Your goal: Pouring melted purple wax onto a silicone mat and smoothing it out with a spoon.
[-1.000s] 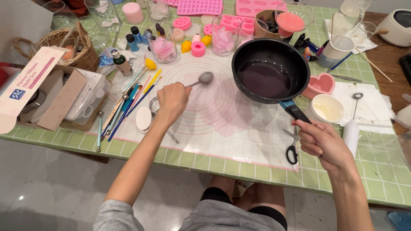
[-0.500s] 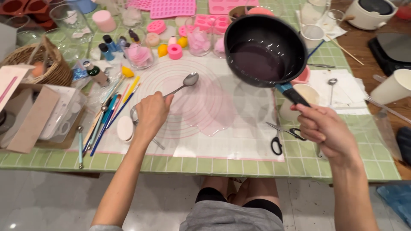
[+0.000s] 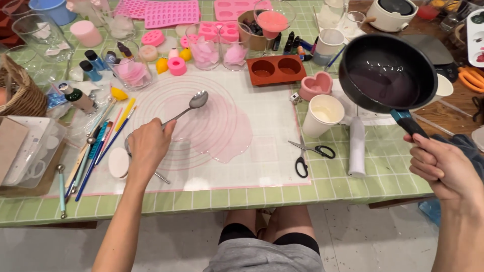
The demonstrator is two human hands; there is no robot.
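My right hand (image 3: 446, 168) has carried the pan (image 3: 387, 71) further to the right since half a second ago; it is now off the mat (image 3: 262, 131), above the table edge, with my fingers clenched around its blue handle. My left hand (image 3: 146, 146) stays on the mat, grasping the spoon (image 3: 189, 107), whose bowl points away from me. Left of this hand lie brushes (image 3: 101, 146), and further left a clear plastic box (image 3: 30, 156) with a brown card box (image 3: 10, 143). A white cup (image 3: 322, 115) stands between my hands.
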